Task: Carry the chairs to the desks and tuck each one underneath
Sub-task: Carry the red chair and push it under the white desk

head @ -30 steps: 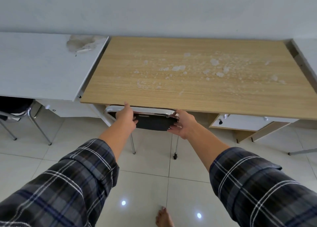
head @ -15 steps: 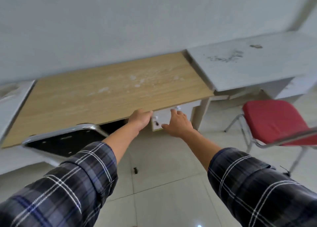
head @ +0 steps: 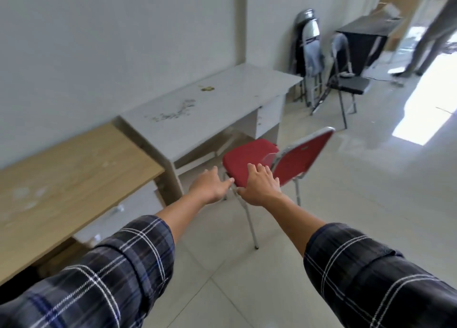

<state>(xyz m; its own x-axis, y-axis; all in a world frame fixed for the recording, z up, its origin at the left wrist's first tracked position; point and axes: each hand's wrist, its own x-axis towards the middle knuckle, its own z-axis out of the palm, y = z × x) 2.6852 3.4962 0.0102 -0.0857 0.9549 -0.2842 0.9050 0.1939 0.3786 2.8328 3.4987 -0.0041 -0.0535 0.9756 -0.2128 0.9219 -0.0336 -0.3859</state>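
Hands left tucked chair; both open, empty, probably just short of red chair [head: 249, 160].

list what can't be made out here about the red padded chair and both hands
- Red padded chair, head view: front seat edge hidden by right hand; contact unclear.
- Left hand: fingertips motion-blurred near the chair frame; grip unclear.
- Wooden desk: cut off by left edge.
- Folded chairs at wall: blurred.

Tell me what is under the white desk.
Under the white desk a drawer unit hangs at its far end. The red chair stands just in front, not tucked in. The space below is mostly hidden by the top.
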